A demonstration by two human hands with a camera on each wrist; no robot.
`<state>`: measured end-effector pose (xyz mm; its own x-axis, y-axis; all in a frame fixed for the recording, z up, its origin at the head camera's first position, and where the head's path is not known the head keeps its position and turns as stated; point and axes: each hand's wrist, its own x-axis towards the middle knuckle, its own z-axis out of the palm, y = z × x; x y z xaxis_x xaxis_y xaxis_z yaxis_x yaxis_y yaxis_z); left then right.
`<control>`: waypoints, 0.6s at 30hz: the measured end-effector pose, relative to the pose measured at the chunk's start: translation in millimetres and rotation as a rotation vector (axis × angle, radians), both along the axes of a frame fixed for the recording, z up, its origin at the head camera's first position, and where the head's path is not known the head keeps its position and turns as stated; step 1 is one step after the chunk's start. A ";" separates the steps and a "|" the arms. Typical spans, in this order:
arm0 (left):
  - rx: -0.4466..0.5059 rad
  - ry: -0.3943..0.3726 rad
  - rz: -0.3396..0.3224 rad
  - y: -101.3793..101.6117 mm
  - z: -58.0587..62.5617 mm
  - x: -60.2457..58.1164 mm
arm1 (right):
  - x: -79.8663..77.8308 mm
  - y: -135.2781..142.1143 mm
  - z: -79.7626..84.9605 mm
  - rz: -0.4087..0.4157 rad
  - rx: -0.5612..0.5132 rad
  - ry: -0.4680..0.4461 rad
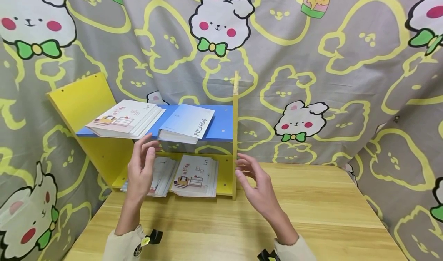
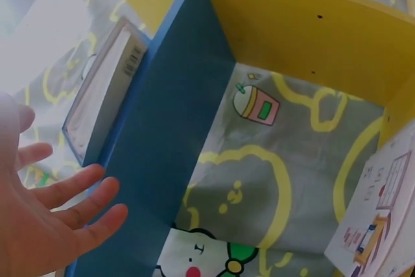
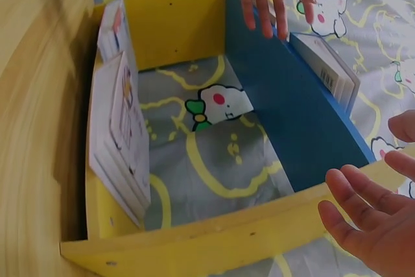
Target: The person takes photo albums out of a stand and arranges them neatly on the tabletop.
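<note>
A small shelf with yellow side panels (image 1: 235, 138) and a blue middle board (image 1: 223, 122) stands on the table. On the blue board lie a white illustrated stack of albums (image 1: 126, 116) and a pale blue album marked POLAROID (image 1: 188, 120). Two more illustrated piles, the left one (image 1: 164, 172) and the right one (image 1: 195, 176), lie on the lower yellow board. My left hand (image 1: 141, 170) hovers before the shelf, fingers spread and holding nothing, covering part of the lower left pile. By the right side panel, my right hand (image 1: 257, 186) is raised with loosely bent fingers, also holding nothing.
The wooden table (image 1: 304, 207) extends to the right of the shelf and in front of it. A grey curtain (image 1: 290, 84) with rabbit drawings hangs behind and along both sides. Dark wrist devices show at both sleeves.
</note>
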<state>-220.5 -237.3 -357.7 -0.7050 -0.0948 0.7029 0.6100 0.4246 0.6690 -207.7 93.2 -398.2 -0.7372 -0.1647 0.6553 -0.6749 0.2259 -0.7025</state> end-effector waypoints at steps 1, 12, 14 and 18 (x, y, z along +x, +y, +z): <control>0.006 0.005 -0.011 0.4 1.1 -0.5 | -0.4 -1.6 1.2 0.003 -0.005 -0.009; 0.039 -0.027 -0.049 3.5 9.9 -4.8 | -8.0 -21.6 14.8 0.057 -0.062 -0.075; 0.044 -0.044 -0.041 3.6 10.9 -5.4 | -9.0 -25.6 17.2 0.063 -0.070 -0.089; 0.055 -0.070 -0.024 3.6 12.6 -7.9 | -10.9 -32.7 21.5 0.079 -0.087 -0.108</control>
<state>-228.3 -233.7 -345.0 -0.7545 -0.1145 0.6462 0.5705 0.3722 0.7321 -218.6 60.5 -376.7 -0.7909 -0.1713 0.5875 -0.6079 0.1099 -0.7864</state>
